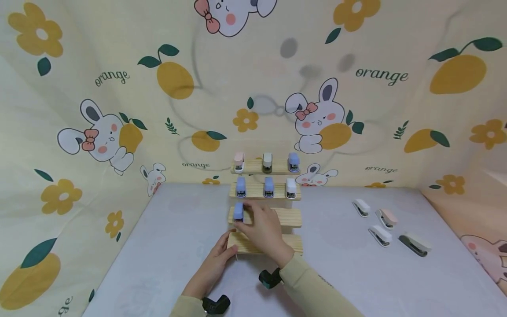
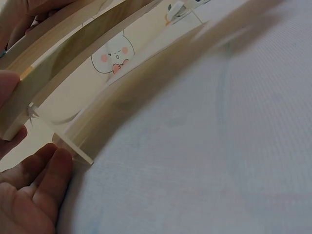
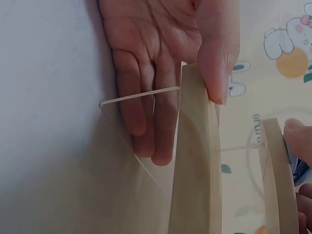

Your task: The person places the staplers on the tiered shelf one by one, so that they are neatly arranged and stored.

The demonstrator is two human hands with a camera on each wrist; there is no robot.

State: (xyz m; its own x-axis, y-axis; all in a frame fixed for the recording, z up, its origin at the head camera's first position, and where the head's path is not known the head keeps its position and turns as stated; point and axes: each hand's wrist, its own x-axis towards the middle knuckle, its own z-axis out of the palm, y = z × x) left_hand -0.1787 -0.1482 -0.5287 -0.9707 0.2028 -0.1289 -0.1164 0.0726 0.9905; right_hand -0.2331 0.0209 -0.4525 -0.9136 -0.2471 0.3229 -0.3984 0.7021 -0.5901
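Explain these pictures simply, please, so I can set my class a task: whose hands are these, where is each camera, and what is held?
There is no robot here, just a person's bare hands. The wide picture comes from a camera on the head, looking forward and down; the two close-ups come from cameras on each wrist.

On the pale table stands a four-tier wooden stand. The left hand grips the left end of its lowest shelf. The right hand holds a blue stapler at the left of the next shelf up. Six staplers sit on the top two shelves, and four loose staplers lie to the right.
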